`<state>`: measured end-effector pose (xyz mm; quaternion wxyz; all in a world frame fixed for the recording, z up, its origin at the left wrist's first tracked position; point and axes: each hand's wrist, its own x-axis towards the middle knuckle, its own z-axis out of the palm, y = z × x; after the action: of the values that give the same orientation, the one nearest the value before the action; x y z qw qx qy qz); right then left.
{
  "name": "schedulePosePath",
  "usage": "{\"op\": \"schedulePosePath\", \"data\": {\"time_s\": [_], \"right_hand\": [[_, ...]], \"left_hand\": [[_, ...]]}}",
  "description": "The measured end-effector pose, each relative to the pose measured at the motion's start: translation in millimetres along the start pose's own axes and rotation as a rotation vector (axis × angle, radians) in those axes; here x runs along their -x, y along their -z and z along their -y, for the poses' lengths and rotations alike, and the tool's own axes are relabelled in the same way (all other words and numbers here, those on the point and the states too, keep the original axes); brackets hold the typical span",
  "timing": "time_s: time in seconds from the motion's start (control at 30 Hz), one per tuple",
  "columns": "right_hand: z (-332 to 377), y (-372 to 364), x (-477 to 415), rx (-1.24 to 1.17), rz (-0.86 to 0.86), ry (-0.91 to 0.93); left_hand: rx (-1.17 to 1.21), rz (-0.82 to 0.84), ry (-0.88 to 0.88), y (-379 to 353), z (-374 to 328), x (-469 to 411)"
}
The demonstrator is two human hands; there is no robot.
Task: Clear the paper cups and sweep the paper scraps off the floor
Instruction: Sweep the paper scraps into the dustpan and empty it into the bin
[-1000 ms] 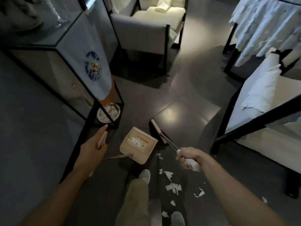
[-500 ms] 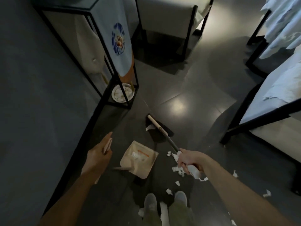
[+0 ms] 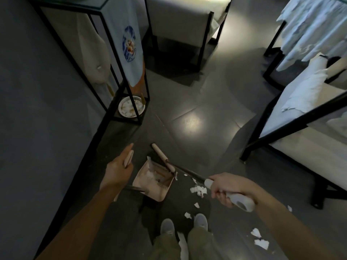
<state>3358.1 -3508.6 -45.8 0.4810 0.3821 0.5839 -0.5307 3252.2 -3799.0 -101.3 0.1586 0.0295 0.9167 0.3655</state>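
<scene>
Scraps [image 3: 198, 190] lie white and torn at my six o'clock, beside the beige dustpan [image 3: 153, 182]. My left hand [image 3: 118, 170] grips its handle; my right hand [image 3: 226, 188] clenches the broom [image 3: 183, 170] (open floor at twelve).

Dark grey floor tiles [image 3: 197, 102] carry one bright patch of reflected light. A black-framed glass stand [image 3: 120, 59] rises at left, a pale armchair [image 3: 180, 21] behind it, and a white-cushioned bench [image 3: 308, 113] at right.
</scene>
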Motion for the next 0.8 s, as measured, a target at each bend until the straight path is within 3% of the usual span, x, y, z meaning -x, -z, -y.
{"op": "schedulePosePath", "data": {"time_s": [0.17, 0.37, 0.6, 0.8], "right_hand": [[0.0, -1.2, -0.9, 0.099, -0.108, 0.142], [-3.9, -13.0, -82.6, 0.212, -0.231, -0.016], [-55.0, -46.7, -120.2, 0.356, -0.379, 0.102], [-75.8, -64.1, -114.6, 0.182, -0.349, 0.06]], "left_hand": [[-0.023, 0.039, 0.008, 1.7, 0.5, 7.1], [0.023, 0.003, 0.038, 0.1, 10.6, 15.6], [0.031, -0.033, 0.04, -4.2, 12.0, 8.9], [-0.006, -0.068, 0.009, -4.7, 13.3, 11.0]]}}
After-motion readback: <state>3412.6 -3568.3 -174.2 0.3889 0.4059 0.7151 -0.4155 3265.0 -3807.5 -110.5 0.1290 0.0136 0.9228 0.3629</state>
